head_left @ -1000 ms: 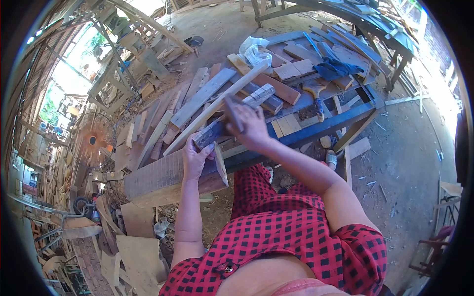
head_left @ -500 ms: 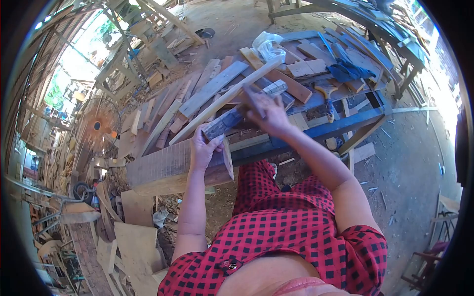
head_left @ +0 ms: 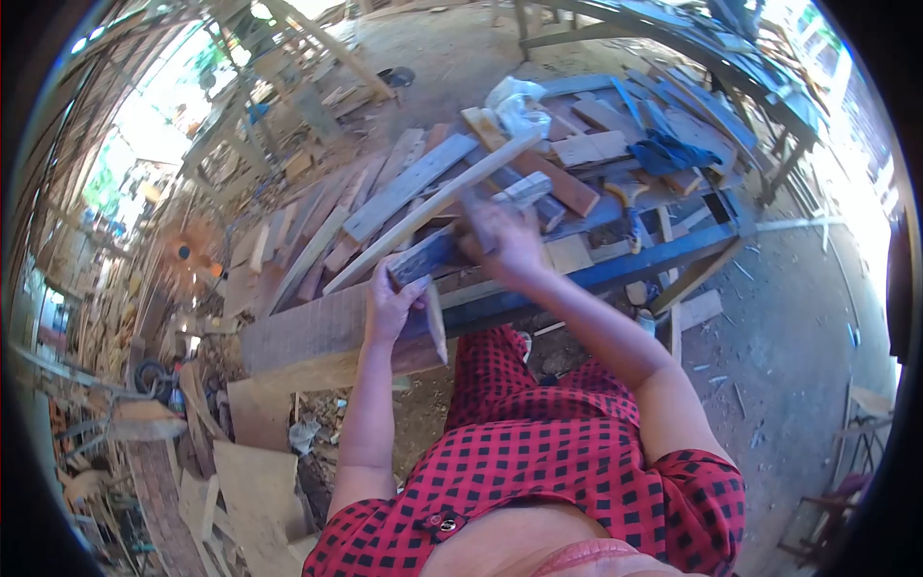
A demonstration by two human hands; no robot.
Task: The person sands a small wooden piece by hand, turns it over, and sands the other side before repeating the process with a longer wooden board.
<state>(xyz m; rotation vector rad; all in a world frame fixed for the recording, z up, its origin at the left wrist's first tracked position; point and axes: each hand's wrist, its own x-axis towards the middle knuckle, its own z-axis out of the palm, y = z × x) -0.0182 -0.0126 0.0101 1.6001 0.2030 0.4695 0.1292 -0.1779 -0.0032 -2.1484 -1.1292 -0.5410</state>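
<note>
My left hand (head_left: 389, 306) is closed around the near end of a narrow wooden board (head_left: 421, 260), which slants up and away to the right. The board looks dark at this end and pale at its far end. Over its middle, my right hand (head_left: 510, 242) grips a flat, dark block (head_left: 478, 221), smeared by motion. The block overlaps the board's upper face in this view. A thick, squared timber (head_left: 308, 327) lies just below my left hand. Beyond the board runs a long pale strip of wood (head_left: 433, 212).
Many loose planks (head_left: 409, 183) cover the low bench (head_left: 615, 274). On them lie a clear plastic bag (head_left: 519, 106), a blue cloth (head_left: 673, 149) and a brush-like tool with a pale handle (head_left: 628, 192). Another wood-laden table (head_left: 663, 19) stands behind. Scrap sheets (head_left: 255, 481) lie at lower left.
My right hand and the block have slid a little along the board toward my left hand. The left hand keeps its hold, and the whole view has shifted slightly.
</note>
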